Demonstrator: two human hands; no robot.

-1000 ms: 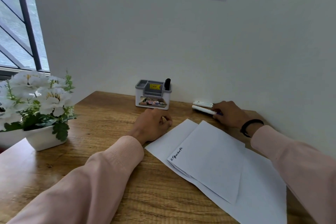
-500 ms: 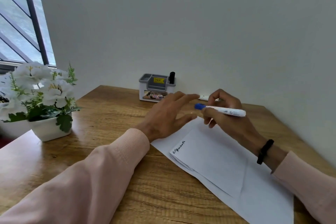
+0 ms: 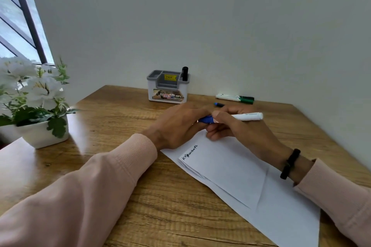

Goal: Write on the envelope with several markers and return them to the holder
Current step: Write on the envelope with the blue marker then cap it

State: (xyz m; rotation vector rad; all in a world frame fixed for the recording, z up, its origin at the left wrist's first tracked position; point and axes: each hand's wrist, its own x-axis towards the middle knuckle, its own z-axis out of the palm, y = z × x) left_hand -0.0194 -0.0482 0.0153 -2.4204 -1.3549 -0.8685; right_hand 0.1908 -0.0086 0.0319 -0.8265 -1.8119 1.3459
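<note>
Right hand (image 3: pixel 239 126) curled around a white marker (image 3: pixel 247 116) above the envelope (image 3: pixel 226 168), left hand (image 3: pixel 178 124) gripping its blue cap (image 3: pixel 205 119), maybe pulling, both wrists low over the table (image 3: pixel 120 118)

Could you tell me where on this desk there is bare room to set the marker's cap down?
Bare wood lies between the flower pot and the holder, and along the near edge left of the envelope. It is crowded by the wall right of the holder, where the green marker and a small blue piece lie.

holder (image 3: pixel 168 94) path open, green marker (image 3: pixel 234 98) maybe near
</note>
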